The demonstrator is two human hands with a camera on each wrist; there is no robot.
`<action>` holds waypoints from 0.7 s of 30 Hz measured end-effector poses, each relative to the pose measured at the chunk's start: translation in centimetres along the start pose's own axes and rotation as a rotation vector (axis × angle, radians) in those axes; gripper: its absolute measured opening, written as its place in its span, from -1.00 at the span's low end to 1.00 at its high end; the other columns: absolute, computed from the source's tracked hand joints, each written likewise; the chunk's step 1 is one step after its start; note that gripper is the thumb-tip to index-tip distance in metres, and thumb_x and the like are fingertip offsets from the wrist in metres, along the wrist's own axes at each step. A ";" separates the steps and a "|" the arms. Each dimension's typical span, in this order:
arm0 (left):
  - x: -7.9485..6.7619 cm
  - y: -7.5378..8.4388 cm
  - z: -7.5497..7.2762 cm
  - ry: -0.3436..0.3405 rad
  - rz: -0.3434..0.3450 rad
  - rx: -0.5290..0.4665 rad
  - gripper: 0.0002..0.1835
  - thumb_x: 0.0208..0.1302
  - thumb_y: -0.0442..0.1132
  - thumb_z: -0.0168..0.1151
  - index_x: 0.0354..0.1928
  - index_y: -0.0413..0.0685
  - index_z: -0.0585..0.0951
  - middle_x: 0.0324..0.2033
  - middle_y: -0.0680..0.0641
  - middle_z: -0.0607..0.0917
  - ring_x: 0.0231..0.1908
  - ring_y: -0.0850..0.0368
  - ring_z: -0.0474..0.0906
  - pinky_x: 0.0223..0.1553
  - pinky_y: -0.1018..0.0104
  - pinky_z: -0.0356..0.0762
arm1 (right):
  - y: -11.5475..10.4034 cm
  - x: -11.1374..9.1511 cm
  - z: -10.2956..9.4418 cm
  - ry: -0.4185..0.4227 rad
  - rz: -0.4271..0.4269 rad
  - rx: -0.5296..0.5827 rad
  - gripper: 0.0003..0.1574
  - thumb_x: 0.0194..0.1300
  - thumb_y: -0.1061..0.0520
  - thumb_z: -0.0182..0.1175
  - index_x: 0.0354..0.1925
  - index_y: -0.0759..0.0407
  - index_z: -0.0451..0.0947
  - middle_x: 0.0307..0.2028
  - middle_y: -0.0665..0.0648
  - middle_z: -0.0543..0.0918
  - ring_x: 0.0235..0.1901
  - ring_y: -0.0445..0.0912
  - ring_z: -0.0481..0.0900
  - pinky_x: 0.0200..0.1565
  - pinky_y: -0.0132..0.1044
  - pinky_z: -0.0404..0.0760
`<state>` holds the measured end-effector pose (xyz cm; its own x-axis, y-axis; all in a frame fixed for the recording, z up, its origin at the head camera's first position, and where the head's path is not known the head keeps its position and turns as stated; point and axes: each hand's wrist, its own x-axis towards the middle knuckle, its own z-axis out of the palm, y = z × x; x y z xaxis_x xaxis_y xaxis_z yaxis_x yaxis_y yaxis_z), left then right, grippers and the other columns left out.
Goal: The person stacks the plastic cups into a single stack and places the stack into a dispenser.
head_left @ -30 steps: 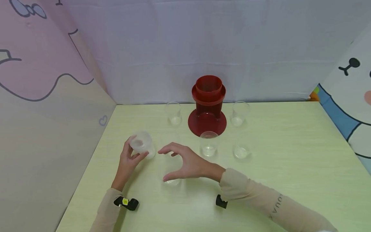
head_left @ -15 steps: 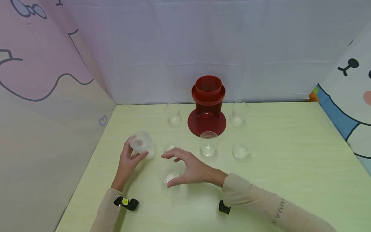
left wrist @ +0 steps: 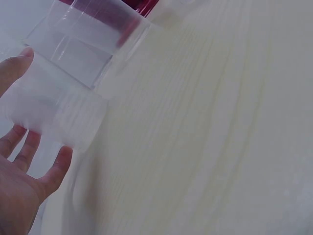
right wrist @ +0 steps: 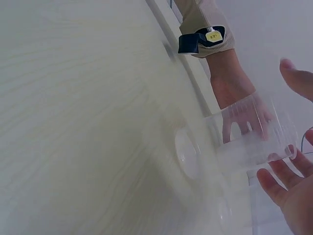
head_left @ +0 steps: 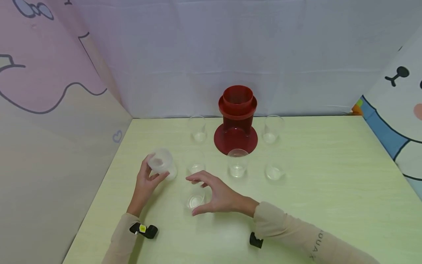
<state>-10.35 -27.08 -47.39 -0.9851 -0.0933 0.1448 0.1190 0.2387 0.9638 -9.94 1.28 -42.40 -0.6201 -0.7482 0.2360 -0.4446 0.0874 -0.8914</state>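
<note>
Right hand [head_left: 221, 195] shifted slightly toward the frame's lower right, baring more of a clear, round plastic cup [head_left: 196, 201], lower centre. Fingers spread, apparently released; cup likely placed. Left hand [head_left: 147, 186] grips cloudy, translucent plastic cups [head_left: 161, 161], seemingly nested, left of centre.

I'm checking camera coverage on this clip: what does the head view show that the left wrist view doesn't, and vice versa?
Head view only: the right hand, the cartoon-print wall and the red stack in full; the left wrist view catches only a cropped red part.

Left wrist view only: three separate fingertips on the far side of the whitish cup or nested cups.

Both: the left hand holding that, clear cup plastic, and the table.
</note>
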 end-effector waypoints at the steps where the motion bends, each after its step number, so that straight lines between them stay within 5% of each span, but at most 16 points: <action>1: 0.0 0.1 0.0 -0.002 -0.004 0.000 -0.13 0.10 -0.41 0.37 0.40 0.15 0.15 0.23 -0.07 0.33 0.20 0.12 0.27 -0.06 0.48 0.51 | 0.1 0.0 0.1 0.004 0.001 0.004 0.00 -0.14 0.01 0.56 0.26 -0.09 0.31 0.15 -0.18 0.40 0.12 -0.23 0.38 0.07 -0.11 0.48; 9: -0.3 1.6 0.1 -0.012 -0.018 -0.011 -0.13 0.10 -0.45 0.35 0.41 0.02 0.14 0.22 -0.15 0.33 0.20 0.06 0.27 -0.09 0.50 0.51 | 0.8 -0.3 0.7 0.020 0.040 0.009 -0.02 -0.13 0.09 0.55 0.25 0.00 0.32 0.13 -0.10 0.44 0.10 -0.09 0.42 0.05 -0.10 0.50; 21: 0.2 -0.4 0.0 0.007 0.004 0.012 -0.13 0.10 -0.35 0.40 0.40 0.22 0.17 0.21 -0.06 0.35 0.21 0.08 0.28 -0.09 0.49 0.52 | 1.7 -0.4 1.5 0.043 0.059 0.036 -0.07 -0.12 0.14 0.54 0.22 0.00 0.34 0.06 -0.09 0.52 0.08 -0.12 0.46 0.01 -0.18 0.52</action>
<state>-10.58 -27.19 -47.78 -0.9836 -0.0992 0.1505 0.1217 0.2507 0.9604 -9.47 0.77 -44.58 -0.6725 -0.7131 0.1980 -0.3832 0.1066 -0.9175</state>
